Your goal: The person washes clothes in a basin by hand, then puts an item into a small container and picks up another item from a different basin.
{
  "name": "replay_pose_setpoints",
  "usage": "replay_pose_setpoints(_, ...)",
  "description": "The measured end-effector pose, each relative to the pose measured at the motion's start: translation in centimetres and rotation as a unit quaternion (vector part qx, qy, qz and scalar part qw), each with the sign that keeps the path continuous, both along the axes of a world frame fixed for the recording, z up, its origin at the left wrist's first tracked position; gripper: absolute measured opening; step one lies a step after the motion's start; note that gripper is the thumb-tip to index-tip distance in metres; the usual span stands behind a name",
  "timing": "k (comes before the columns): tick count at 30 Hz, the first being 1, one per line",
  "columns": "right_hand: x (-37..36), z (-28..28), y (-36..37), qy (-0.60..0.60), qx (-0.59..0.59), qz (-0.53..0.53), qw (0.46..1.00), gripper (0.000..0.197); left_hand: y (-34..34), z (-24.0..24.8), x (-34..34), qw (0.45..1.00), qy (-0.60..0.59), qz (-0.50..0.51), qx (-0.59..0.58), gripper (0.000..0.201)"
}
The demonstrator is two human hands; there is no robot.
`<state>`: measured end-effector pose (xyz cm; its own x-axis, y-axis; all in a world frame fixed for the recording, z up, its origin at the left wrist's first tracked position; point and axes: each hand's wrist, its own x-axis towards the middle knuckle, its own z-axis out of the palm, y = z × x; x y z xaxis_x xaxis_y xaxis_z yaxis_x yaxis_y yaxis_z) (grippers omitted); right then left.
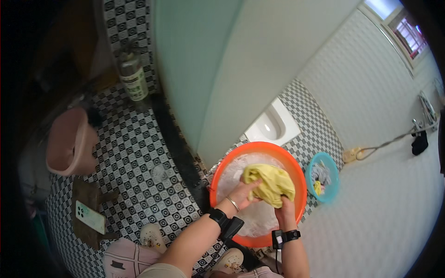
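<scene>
A wet-looking yellow cloth (271, 182), bunched up, is held over a large orange basin (301, 173). My left hand (242, 196) grips its left side, the thumb lying over the fabric. At its lower right edge my right hand (285, 212) is closed on the cloth, with most of the fingers hidden. Whitish, sudsy water (257, 222) fills the basin below. I cannot tell whether the cloth is a garment.
Right of the orange basin stands a smaller blue basin (335, 180) with clothes in it. A squat toilet (271, 127) lies behind, beside a pale partition (241, 78). Leftward are a pink bin (69, 148), a wooden stool (88, 187) bearing a phone (90, 217), and a bottle (134, 81).
</scene>
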<state>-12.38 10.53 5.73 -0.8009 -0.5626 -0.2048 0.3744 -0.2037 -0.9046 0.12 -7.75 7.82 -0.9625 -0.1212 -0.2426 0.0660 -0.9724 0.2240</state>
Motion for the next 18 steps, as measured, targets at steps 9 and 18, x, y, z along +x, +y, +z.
replay_pose_setpoints(9,5.3,4.1,-0.7,0.551,0.312,0.187,0.751,0.046,-0.9,-1.0,-0.8,0.97,-0.219,-0.093,0.049,0.045)
replay_pose_setpoints(18,6.5,3.0,-0.2,0.649,0.329,0.333,0.6,0.037,3.1,-6.2,-2.0,0.961,-0.266,-0.012,-0.07,0.02)
